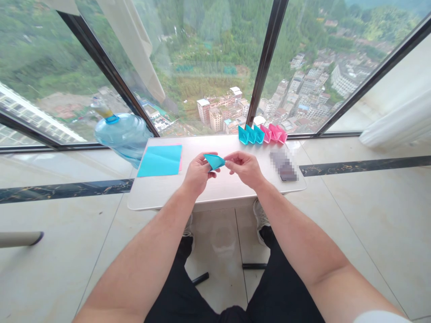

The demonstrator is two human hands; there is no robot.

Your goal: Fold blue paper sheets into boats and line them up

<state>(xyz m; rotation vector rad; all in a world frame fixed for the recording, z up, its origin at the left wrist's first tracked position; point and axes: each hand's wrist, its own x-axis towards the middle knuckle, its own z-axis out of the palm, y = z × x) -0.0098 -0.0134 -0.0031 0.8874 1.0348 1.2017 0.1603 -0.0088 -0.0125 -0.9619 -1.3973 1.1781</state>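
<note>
Above the middle of the white table (pixel 232 190), a folded piece of blue paper (pixel 214 160) is held between my two hands. My left hand (pixel 199 172) is closed around its left side, with fingers beneath it. The thumb and fingertips of my right hand (pixel 244 167) pinch its right-hand corner. Flat sheets of blue paper (pixel 160 160) lie to the left, with a pink edge showing underneath. Behind my right hand stands a row of several folded paper boats, blue ones (pixel 251 134) on the left and pink ones (pixel 273 133) on the right.
A phone-like object, partly blurred (pixel 284 166), lies at the table's right. Beside the table's left end is a large clear blue water bottle (pixel 123 134). Windows with dark frames (pixel 266 63) rise behind the table. My legs and shoes (pixel 261 217) are below its front edge.
</note>
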